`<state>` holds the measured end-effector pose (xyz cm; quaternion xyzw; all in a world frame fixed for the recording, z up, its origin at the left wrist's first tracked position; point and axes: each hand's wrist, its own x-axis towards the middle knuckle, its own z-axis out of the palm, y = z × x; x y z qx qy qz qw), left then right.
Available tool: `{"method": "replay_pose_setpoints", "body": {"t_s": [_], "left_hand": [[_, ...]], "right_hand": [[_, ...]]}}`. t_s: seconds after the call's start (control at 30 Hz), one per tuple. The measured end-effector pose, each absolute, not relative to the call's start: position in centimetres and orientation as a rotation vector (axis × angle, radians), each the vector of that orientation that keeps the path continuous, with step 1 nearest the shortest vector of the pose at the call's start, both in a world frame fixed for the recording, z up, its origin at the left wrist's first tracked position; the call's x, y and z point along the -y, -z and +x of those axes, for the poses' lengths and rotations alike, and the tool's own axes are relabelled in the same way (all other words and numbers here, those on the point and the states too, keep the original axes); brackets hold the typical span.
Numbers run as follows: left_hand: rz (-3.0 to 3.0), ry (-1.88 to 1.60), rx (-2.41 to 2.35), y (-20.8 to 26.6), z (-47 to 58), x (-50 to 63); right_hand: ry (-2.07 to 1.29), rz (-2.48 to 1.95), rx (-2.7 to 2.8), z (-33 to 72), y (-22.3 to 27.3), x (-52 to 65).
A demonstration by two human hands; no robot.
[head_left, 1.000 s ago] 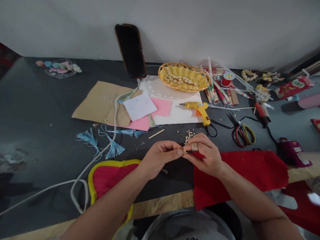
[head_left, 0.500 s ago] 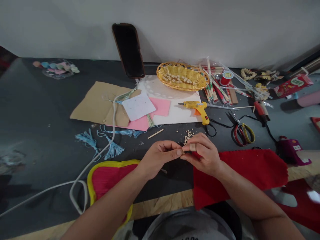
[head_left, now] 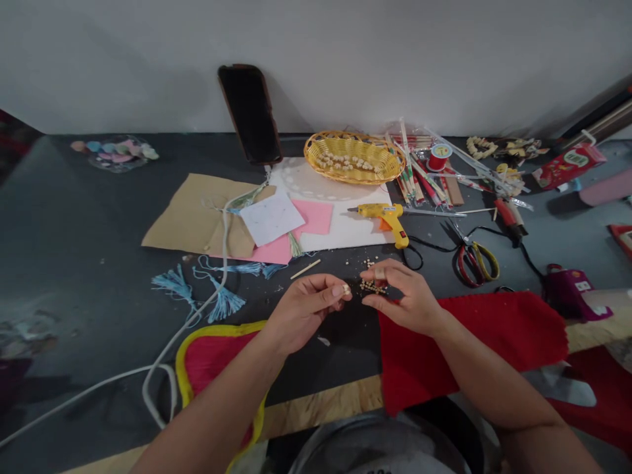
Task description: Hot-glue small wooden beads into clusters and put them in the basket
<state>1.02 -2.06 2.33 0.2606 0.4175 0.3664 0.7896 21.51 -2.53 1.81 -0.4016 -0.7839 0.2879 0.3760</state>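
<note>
Dark table (head_left: 118,217), grey wall (head_left: 345,66) behind: the left hand (head_left: 303,309) pinches a small pale piece (head_left: 347,289); the right hand (head_left: 407,296) gapes, seemingly unladen, beside loose beads (head_left: 368,287). Pale clusters (head_left: 345,161) already lie in the basket (head_left: 353,180), so work seems partly done, with loose beads left.

Right grip (head_left: 402,296), a bare human hand: one finger wears a narrow, flat, pale beige band (head_left: 380,272), matte in look and wrapped about the finger; whether it is plaster or tape, I cannot tell. Left grip (head_left: 307,308): likewise a bare human hand. Left forearm (head_left: 222,395) and right forearm (head_left: 486,368): both bare as far as I can see. Torso: a plain grey cloth top (head_left: 375,442), rounded in outline. Dark printed marking (head_left: 379,471) on its front, partly visible, illegible to me.
</note>
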Motion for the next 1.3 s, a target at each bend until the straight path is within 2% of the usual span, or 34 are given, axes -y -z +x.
{"method": "replay_pose_setpoints", "body": {"t_s": [0.17, 0.3, 0.47, 0.67, 0.93, 1.1, 1.3], "left_hand": [[0.567, -0.779, -0.919, -2.3, 1.0, 2.1], [0.572, -0.791, -0.917, -2.2, 1.0, 2.1], [0.576, -0.801, -0.899, -1.8, 1.0, 2.0], [0.577, -0.831, -0.89, -1.5, 1.0, 2.0], [0.58, -0.847, -0.877, -1.7, 1.1, 2.0], [0.581, -0.855, -0.883, -1.5, 1.1, 2.0], [0.599, -0.825, -0.871, -1.4, 1.2, 2.2]], "right_hand": [[-0.781, -0.931, 2.008, 21.0, -1.7, 2.7], [-0.817, -1.039, 1.965, 21.2, -2.1, 3.0], [-0.93, -1.125, 1.549, 22.0, -1.9, 2.8], [-0.746, -1.09, 1.279, 23.7, -3.2, 1.9], [-0.537, -1.416, 1.553, 27.0, -5.2, 4.2], [-0.531, -1.581, 1.761, 28.4, -3.0, 6.4], [-0.361, -1.678, 1.916, 29.7, -0.7, 7.8]]}}
